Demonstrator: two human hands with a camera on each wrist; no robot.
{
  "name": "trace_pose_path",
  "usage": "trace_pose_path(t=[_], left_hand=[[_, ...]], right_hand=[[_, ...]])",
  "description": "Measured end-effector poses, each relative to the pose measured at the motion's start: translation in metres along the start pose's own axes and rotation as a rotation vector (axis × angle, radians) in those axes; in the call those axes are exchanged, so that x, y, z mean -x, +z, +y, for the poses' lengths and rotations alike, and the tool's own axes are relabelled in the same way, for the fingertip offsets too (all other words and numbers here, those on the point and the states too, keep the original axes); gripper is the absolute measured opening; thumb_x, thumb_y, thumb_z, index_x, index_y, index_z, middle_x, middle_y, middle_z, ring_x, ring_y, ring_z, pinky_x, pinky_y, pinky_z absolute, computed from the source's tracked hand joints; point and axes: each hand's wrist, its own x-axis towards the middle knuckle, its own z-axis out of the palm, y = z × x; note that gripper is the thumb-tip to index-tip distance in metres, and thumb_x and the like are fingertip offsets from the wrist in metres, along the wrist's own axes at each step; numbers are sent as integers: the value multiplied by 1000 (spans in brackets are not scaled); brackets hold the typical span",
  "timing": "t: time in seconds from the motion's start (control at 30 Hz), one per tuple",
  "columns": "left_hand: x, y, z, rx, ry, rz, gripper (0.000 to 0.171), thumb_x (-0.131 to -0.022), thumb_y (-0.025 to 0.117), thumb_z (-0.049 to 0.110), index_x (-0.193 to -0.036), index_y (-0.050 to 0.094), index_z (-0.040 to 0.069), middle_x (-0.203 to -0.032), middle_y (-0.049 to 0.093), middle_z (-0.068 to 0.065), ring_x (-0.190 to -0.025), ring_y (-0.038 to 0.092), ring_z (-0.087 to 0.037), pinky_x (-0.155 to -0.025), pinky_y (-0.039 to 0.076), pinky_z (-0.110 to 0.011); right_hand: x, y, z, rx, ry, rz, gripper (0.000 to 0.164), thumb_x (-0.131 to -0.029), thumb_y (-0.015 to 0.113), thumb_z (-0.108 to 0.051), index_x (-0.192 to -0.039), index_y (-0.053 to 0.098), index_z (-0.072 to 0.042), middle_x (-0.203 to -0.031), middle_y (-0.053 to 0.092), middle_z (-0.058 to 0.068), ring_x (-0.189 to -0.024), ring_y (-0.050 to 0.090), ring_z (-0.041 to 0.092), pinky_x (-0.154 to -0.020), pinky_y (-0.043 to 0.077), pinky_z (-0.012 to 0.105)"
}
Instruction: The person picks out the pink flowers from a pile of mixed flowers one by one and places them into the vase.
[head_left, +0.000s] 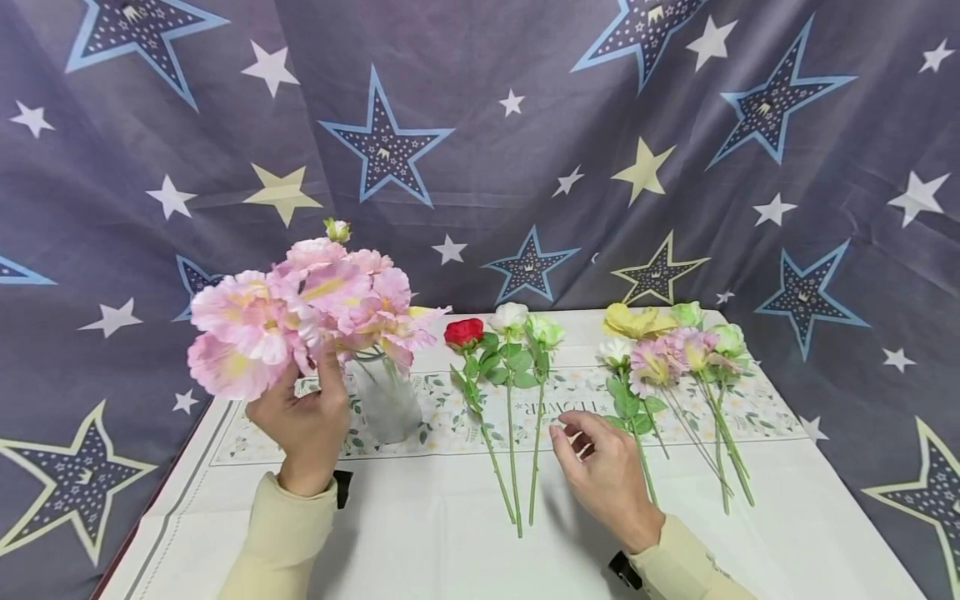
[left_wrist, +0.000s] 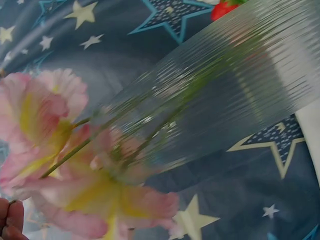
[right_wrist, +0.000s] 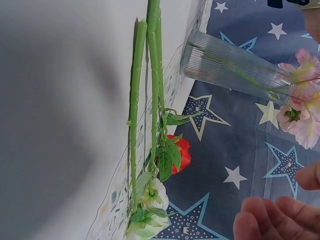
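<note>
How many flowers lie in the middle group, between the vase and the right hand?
3. The red flower lies nearest the vase, the white flower is in the middle, and the light green flower is nearest the right hand. None seems hidden.

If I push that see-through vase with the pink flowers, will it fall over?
The vase might tip fairly easily: it looks tall and narrow, and the big pink flowers bunch above its rim. It's probably not too slippery, because its sides are ridged. It may crack if dropped, as it's clear like glass, though it could be plastic.
</note>
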Motion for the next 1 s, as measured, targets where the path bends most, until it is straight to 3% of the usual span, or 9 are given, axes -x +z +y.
trace_pose_path(t=[0.2, 0.3, 0.43, 0.57, 0.67, 0.8, 1.0], left_hand=[[16, -4, -22, -27, -33, -126, 15, -81, 70, -4, -67, 68, -7, -56, 58, -17, -56, 42, -1, -55, 33, -12], [22, -6, -29, -49, -49, -166, 19, -80, 67, -6, -61, 64, -6, -45, 50, -15, -48, 38, 0, -55, 36, -11], [31, -9, -39, -115, -51, -209, 24, -79, 68, -3, -56, 61, -4, -43, 49, -15, -47, 43, -6, -64, 40, -13], [36, -12, -49, -119, -60, -252, 6, -78, 71, -1, -74, 69, -5, -59, 59, -16, -59, 52, -15, -70, 41, -19], [37, -14, -55, -136, -40, -302, 17, -79, 73, 2, -94, 74, -3, -86, 69, -20, -87, 63, -28, -91, 44, -32], [39, -15, -59, -237, 13, -356, 20, -81, 72, 10, -99, 74, 2, -113, 69, -19, -119, 57, -40, -105, 34, -56], [40, -19, -58, -369, 89, -420, 28, -87, 65, 18, -112, 72, 6, -126, 66, -17, -128, 52, -39, -106, 30, -63]], right_hand=[[1, 0, 0, -2, 5, 4, 11, -84, 80, -3, -94, 75, -6, -75, 69, -1, -59, 61, 2, -51, 54, 21], [2, 0, 0, -2, 9, 4, 11, -84, 80, -3, -93, 75, -6, -74, 69, -1, -59, 61, 2, -51, 54, 21], [2, 0, 0, -2, 9, 3, 11, -84, 81, -3, -93, 75, -6, -74, 69, -1, -59, 61, 2, -51, 54, 21], [2, 1, 0, -6, 7, -1, 11, -84, 80, -3, -94, 76, -5, -75, 69, 0, -59, 62, 2, -51, 54, 21], [2, 1, -1, -8, 7, -4, 11, -84, 80, -3, -94, 76, -5, -75, 69, 0, -59, 62, 3, -51, 54, 21], [3, 2, -1, -8, 11, -7, 11, -84, 80, -3, -95, 76, -5, -75, 69, 0, -59, 62, 4, -51, 54, 21], [4, 2, -2, -5, 14, -15, 12, -84, 80, -3, -94, 75, -4, -75, 69, 1, -59, 63, 4, -51, 54, 21]])
